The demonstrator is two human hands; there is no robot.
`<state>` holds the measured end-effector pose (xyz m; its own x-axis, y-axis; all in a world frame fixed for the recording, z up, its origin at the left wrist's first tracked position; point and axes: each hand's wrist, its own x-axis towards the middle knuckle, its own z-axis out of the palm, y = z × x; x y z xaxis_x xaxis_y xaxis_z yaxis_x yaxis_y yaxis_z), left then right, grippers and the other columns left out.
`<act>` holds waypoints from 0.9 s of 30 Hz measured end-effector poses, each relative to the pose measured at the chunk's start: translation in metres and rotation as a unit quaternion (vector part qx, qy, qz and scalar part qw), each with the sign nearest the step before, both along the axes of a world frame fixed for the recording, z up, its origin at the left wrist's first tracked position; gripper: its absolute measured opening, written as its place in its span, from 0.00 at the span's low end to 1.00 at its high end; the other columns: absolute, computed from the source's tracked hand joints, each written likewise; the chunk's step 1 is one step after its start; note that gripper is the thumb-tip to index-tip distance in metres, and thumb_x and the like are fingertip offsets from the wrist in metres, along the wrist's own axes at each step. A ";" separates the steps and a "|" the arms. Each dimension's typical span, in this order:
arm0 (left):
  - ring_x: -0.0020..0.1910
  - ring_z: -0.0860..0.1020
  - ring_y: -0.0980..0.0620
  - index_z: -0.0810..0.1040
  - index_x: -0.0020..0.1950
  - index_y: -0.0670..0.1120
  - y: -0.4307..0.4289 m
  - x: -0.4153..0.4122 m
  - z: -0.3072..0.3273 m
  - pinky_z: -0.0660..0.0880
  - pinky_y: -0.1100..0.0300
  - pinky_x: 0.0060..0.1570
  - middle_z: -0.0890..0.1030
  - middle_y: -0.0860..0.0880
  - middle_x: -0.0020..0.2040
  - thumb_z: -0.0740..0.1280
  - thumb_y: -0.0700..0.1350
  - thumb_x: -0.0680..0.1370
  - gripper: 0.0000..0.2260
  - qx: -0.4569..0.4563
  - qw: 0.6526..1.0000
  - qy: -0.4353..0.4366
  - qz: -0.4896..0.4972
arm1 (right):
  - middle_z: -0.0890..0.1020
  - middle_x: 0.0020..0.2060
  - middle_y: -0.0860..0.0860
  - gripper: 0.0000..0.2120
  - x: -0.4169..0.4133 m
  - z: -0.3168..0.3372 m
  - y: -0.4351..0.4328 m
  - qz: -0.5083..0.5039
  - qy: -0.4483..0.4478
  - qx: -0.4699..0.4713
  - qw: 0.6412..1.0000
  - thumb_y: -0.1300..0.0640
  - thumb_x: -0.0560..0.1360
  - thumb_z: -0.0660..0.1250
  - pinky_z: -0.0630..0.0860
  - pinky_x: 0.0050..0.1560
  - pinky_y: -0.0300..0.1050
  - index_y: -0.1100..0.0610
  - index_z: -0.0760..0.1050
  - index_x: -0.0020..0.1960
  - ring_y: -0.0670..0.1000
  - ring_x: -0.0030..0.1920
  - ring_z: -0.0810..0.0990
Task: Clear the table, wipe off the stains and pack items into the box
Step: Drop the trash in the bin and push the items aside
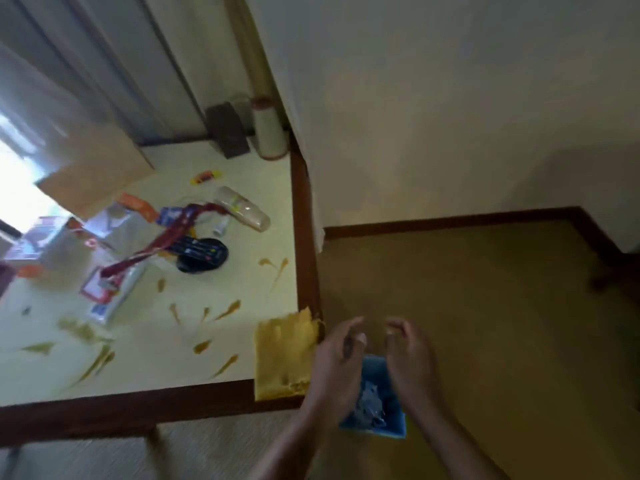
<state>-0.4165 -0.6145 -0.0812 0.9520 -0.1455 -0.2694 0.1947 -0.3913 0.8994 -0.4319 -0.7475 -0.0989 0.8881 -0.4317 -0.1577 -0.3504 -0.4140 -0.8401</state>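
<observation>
Head view: both hands hover off the bench's right corner above a small blue bin (394, 424) on the floor. Left hand (337, 355) and right hand (408, 351) curl loosely, each grip part open, seemingly empty though blurred. A yellow cloth (284, 355) overhangs the stained cream bench (207, 289) edge; clutter lies farther left.

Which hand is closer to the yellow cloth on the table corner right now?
Left. The left hand is just off the yellow cloth's right edge, nearly touching it. The right hand is farther right, beyond the left hand, over the blue bin.
</observation>
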 end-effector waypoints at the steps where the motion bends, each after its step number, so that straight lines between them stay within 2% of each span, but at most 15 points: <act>1: 0.54 0.76 0.73 0.77 0.67 0.61 0.018 0.003 0.024 0.72 0.73 0.49 0.80 0.64 0.57 0.63 0.49 0.85 0.12 0.010 1.000 -0.020 0.007 | 0.79 0.57 0.45 0.10 0.006 0.019 0.015 0.018 -0.010 -0.005 1.000 0.54 0.83 0.61 0.73 0.55 0.46 0.48 0.77 0.61 0.48 0.57 0.77; 4: 0.55 0.75 0.68 0.76 0.67 0.61 0.078 0.016 0.076 0.70 0.71 0.52 0.77 0.65 0.60 0.63 0.51 0.85 0.12 0.102 0.989 -0.105 0.029 | 0.78 0.56 0.43 0.08 0.026 0.063 0.064 0.084 -0.033 -0.018 0.996 0.52 0.84 0.61 0.73 0.51 0.45 0.44 0.75 0.61 0.47 0.56 0.77; 6: 0.58 0.75 0.63 0.75 0.69 0.61 0.132 0.025 0.100 0.70 0.66 0.54 0.76 0.64 0.64 0.61 0.53 0.85 0.13 0.186 0.972 -0.140 0.033 | 0.77 0.56 0.43 0.09 0.041 0.085 0.107 0.128 -0.052 -0.035 0.990 0.52 0.83 0.62 0.71 0.49 0.41 0.45 0.75 0.62 0.46 0.56 0.76; 10: 0.67 0.74 0.56 0.76 0.70 0.56 0.233 0.057 0.110 0.66 0.64 0.57 0.75 0.59 0.70 0.63 0.50 0.85 0.14 0.249 0.954 -0.163 0.039 | 0.75 0.59 0.44 0.11 0.079 0.103 0.185 0.202 -0.074 -0.064 0.975 0.54 0.82 0.63 0.71 0.60 0.42 0.48 0.76 0.63 0.46 0.62 0.73; 14: 0.70 0.71 0.50 0.75 0.70 0.55 0.336 0.105 0.094 0.70 0.56 0.62 0.72 0.54 0.72 0.65 0.51 0.82 0.16 0.321 0.936 -0.137 0.049 | 0.74 0.64 0.47 0.14 0.133 0.098 0.268 0.253 -0.031 -0.116 0.960 0.53 0.81 0.64 0.69 0.62 0.42 0.50 0.74 0.66 0.48 0.67 0.70; 16: 0.70 0.70 0.46 0.71 0.73 0.55 0.376 0.127 0.083 0.71 0.52 0.63 0.71 0.51 0.73 0.67 0.54 0.79 0.22 0.362 0.926 -0.107 0.032 | 0.72 0.68 0.48 0.18 0.159 0.091 0.304 0.259 0.010 -0.130 0.957 0.52 0.80 0.64 0.70 0.66 0.45 0.51 0.72 0.70 0.50 0.69 0.68; 18: 0.71 0.68 0.43 0.63 0.77 0.57 0.408 0.147 0.073 0.72 0.47 0.64 0.69 0.46 0.73 0.68 0.59 0.76 0.31 0.407 0.911 -0.063 -0.002 | 0.68 0.73 0.50 0.24 0.185 0.082 0.334 0.266 0.060 -0.161 0.949 0.50 0.79 0.64 0.69 0.70 0.51 0.52 0.68 0.73 0.53 0.73 0.64; 21: 0.78 0.60 0.39 0.54 0.80 0.57 0.442 0.175 0.058 0.69 0.39 0.69 0.61 0.42 0.79 0.69 0.67 0.72 0.42 0.441 0.896 -0.006 -0.057 | 0.58 0.78 0.52 0.33 0.219 0.070 0.357 0.278 0.122 -0.237 0.923 0.43 0.77 0.66 0.65 0.73 0.57 0.52 0.60 0.77 0.56 0.78 0.56; 24: 0.81 0.52 0.36 0.46 0.83 0.54 0.460 0.196 0.042 0.65 0.30 0.70 0.51 0.41 0.84 0.69 0.69 0.72 0.49 0.463 0.878 0.028 -0.116 | 0.54 0.80 0.54 0.41 0.245 0.062 0.364 0.282 0.180 -0.283 0.899 0.38 0.73 0.68 0.65 0.72 0.60 0.50 0.55 0.79 0.59 0.79 0.53; 27: 0.80 0.53 0.35 0.42 0.83 0.56 0.468 0.209 0.024 0.65 0.26 0.67 0.52 0.40 0.83 0.67 0.70 0.73 0.49 0.484 0.859 0.017 -0.165 | 0.56 0.79 0.54 0.46 0.261 0.050 0.365 0.281 0.216 -0.310 0.882 0.32 0.70 0.68 0.65 0.70 0.61 0.50 0.53 0.79 0.60 0.77 0.57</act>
